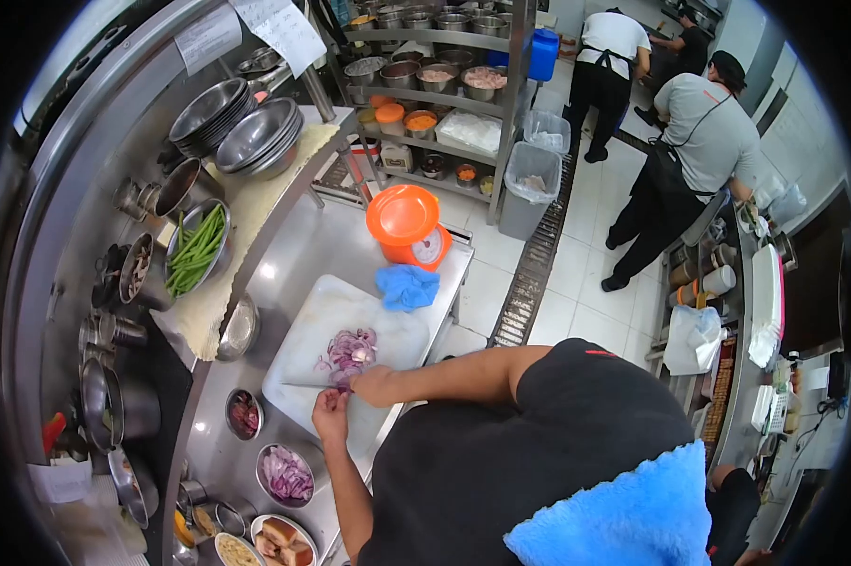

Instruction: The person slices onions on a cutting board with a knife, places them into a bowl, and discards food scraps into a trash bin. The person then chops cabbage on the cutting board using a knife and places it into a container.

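Observation:
My right hand is closed at the near edge of the white cutting board, with a thin knife blade reaching left from beside it. Just below, my left hand has its fingers pinched together by the blade; a bit of purple onion shows between the two hands, and what the fingers hold is too small to tell. Sliced red onion lies in a loose pile on the board, above my hands. A blue cloth rests at the board's upper right corner.
Bowls of sliced onion and dark red pieces stand left of the board. An orange scale is behind it. Green beans fill a bowl on the raised shelf. Several other people work farther off, one in a grey shirt.

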`<action>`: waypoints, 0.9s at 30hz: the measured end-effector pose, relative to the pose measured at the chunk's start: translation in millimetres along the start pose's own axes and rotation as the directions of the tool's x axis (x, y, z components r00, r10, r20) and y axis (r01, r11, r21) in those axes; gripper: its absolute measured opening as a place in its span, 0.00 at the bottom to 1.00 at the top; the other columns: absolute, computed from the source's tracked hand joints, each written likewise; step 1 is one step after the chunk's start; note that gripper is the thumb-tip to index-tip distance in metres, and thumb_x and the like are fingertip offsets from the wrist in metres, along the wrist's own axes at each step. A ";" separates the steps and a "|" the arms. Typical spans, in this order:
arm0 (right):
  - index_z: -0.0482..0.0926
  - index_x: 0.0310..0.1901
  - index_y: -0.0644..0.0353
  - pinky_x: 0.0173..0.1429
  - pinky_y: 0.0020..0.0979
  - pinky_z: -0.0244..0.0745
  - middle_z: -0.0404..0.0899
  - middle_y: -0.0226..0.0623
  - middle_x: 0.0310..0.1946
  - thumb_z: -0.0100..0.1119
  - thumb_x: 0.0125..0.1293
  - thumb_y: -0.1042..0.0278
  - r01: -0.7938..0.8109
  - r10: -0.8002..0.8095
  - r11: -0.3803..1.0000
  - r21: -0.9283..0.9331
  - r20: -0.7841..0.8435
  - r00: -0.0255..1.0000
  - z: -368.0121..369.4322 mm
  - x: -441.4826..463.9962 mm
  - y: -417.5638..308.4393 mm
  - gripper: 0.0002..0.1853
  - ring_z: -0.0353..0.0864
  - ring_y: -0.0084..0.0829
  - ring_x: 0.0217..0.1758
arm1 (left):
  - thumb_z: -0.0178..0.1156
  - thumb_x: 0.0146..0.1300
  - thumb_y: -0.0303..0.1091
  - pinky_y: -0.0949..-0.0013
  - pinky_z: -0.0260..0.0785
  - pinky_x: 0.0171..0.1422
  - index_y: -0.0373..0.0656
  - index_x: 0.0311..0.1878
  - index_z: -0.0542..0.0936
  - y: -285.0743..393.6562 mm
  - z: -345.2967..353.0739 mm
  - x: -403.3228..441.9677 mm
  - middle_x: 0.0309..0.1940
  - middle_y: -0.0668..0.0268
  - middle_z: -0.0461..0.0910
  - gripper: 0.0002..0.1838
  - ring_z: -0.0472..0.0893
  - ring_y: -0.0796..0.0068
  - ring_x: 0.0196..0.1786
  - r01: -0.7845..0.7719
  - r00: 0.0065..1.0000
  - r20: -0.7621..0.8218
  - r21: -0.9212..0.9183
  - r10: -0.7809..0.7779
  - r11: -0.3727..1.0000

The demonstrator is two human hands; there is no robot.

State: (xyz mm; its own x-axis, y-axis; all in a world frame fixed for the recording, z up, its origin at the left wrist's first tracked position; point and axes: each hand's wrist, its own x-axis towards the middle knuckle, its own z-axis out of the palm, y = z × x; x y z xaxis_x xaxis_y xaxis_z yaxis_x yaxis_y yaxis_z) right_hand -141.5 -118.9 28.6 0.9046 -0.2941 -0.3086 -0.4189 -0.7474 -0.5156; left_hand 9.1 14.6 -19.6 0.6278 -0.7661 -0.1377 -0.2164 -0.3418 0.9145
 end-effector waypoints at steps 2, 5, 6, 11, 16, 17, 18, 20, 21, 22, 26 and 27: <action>0.78 0.56 0.68 0.47 0.51 0.84 0.89 0.56 0.43 0.61 0.65 0.72 0.034 -0.033 0.998 -0.058 0.019 0.999 -16.7 -1.1 -8.3 0.19 0.91 0.52 0.45 | 0.72 0.67 0.24 0.75 0.77 0.48 0.36 0.48 0.81 -0.3 -0.4 0.7 0.39 0.67 0.87 0.10 0.84 0.80 0.40 0.008 1.000 0.011 -0.040 -0.008 0.999; 0.80 0.55 0.67 0.47 0.50 0.85 0.90 0.53 0.43 0.64 0.62 0.72 0.015 -0.015 0.998 -0.061 0.007 1.000 -27.0 -6.4 -15.3 0.19 0.92 0.52 0.46 | 0.72 0.67 0.24 0.75 0.77 0.48 0.36 0.49 0.81 1.4 0.7 -1.6 0.39 0.67 0.87 0.11 0.84 0.81 0.40 0.015 1.000 0.015 -0.058 -0.014 0.998; 0.80 0.55 0.66 0.47 0.49 0.85 0.90 0.53 0.43 0.65 0.62 0.72 0.003 -0.004 0.999 -0.052 -0.022 1.000 -20.2 -6.0 -13.3 0.19 0.92 0.52 0.46 | 0.72 0.67 0.24 0.75 0.77 0.48 0.36 0.49 0.81 2.5 0.6 -2.1 0.39 0.67 0.87 0.11 0.84 0.81 0.40 0.015 1.000 0.011 -0.057 -0.015 0.998; 0.77 0.55 0.68 0.40 0.51 0.85 0.89 0.53 0.38 0.59 0.66 0.72 -0.002 0.005 0.999 0.036 -0.080 0.997 17.4 3.2 2.8 0.17 0.92 0.51 0.40 | 0.72 0.67 0.24 0.75 0.76 0.47 0.37 0.48 0.82 -4.9 -0.2 -2.3 0.37 0.67 0.86 0.10 0.83 0.82 0.39 0.011 1.000 0.010 -0.032 -0.011 0.999; 0.77 0.55 0.68 0.38 0.51 0.84 0.89 0.53 0.38 0.59 0.66 0.71 0.046 -0.048 0.998 -0.043 -0.066 0.997 23.2 11.5 8.8 0.17 0.92 0.51 0.39 | 0.74 0.66 0.25 0.75 0.75 0.44 0.38 0.46 0.82 4.5 3.9 -0.5 0.35 0.70 0.85 0.10 0.82 0.83 0.37 -0.005 1.000 0.012 0.022 0.005 1.000; 0.76 0.55 0.69 0.38 0.51 0.84 0.89 0.53 0.38 0.59 0.66 0.71 0.038 -0.041 0.998 -0.043 -0.071 0.997 22.9 11.0 9.2 0.18 0.92 0.51 0.39 | 0.74 0.65 0.26 0.75 0.75 0.43 0.38 0.46 0.82 3.9 4.4 -1.1 0.34 0.70 0.85 0.10 0.82 0.83 0.36 0.001 1.000 0.009 -0.004 -0.001 1.000; 0.76 0.55 0.69 0.39 0.52 0.84 0.89 0.53 0.38 0.59 0.66 0.71 0.033 -0.036 0.999 -0.044 -0.075 0.997 23.3 10.3 6.7 0.18 0.92 0.51 0.39 | 0.75 0.65 0.26 0.75 0.75 0.43 0.39 0.45 0.82 2.8 4.3 -0.3 0.34 0.70 0.85 0.10 0.82 0.83 0.36 0.007 1.000 0.003 -0.029 -0.007 1.000; 0.76 0.56 0.69 0.40 0.52 0.84 0.89 0.54 0.39 0.59 0.66 0.71 0.038 -0.040 0.999 -0.034 -0.076 0.996 22.4 11.0 6.7 0.18 0.92 0.52 0.40 | 0.75 0.64 0.26 0.75 0.76 0.42 0.38 0.44 0.82 -1.2 4.1 1.0 0.33 0.69 0.86 0.11 0.82 0.82 0.34 0.000 1.000 -0.014 0.026 0.000 1.000; 0.76 0.56 0.69 0.40 0.52 0.84 0.89 0.54 0.39 0.59 0.66 0.71 0.046 -0.048 0.999 -0.026 -0.074 0.996 20.0 7.7 6.4 0.18 0.92 0.52 0.41 | 0.76 0.63 0.27 0.75 0.76 0.42 0.38 0.43 0.82 -1.8 5.2 1.0 0.33 0.69 0.86 0.11 0.82 0.82 0.34 0.000 1.000 -0.023 0.054 0.001 0.999; 0.76 0.56 0.69 0.41 0.52 0.84 0.89 0.54 0.39 0.59 0.66 0.71 0.056 -0.057 0.998 -0.018 -0.069 0.996 17.9 5.2 5.8 0.19 0.92 0.52 0.41 | 0.76 0.63 0.27 0.74 0.76 0.42 0.38 0.42 0.82 -2.9 7.0 1.1 0.33 0.69 0.86 0.11 0.82 0.82 0.34 -0.024 0.999 -0.039 0.067 0.027 0.997; 0.76 0.57 0.69 0.43 0.52 0.84 0.89 0.55 0.40 0.59 0.66 0.71 0.059 -0.058 0.998 0.014 -0.074 0.996 14.8 3.6 6.1 0.19 0.91 0.53 0.42 | 0.76 0.62 0.26 0.73 0.76 0.42 0.38 0.41 0.82 -7.0 11.0 0.5 0.32 0.68 0.86 0.11 0.82 0.82 0.33 -0.105 0.991 -0.076 0.116 0.114 0.988; 0.76 0.58 0.68 0.43 0.52 0.84 0.89 0.55 0.40 0.59 0.66 0.71 0.056 -0.054 0.998 0.024 -0.078 0.996 14.7 3.2 5.9 0.19 0.91 0.53 0.42 | 0.76 0.61 0.26 0.73 0.76 0.42 0.38 0.41 0.82 -5.4 11.5 -1.0 0.32 0.68 0.86 0.11 0.82 0.82 0.33 -0.121 0.988 -0.078 0.127 0.131 0.984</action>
State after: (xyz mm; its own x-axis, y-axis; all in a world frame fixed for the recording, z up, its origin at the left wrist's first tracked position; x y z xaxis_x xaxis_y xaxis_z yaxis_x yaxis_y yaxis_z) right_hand -142.3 -115.5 12.9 0.9293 -0.2988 -0.2173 -0.3694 -0.7480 -0.5514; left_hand 1.0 10.9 -28.8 0.6502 -0.7596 0.0136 -0.3841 -0.3132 0.8685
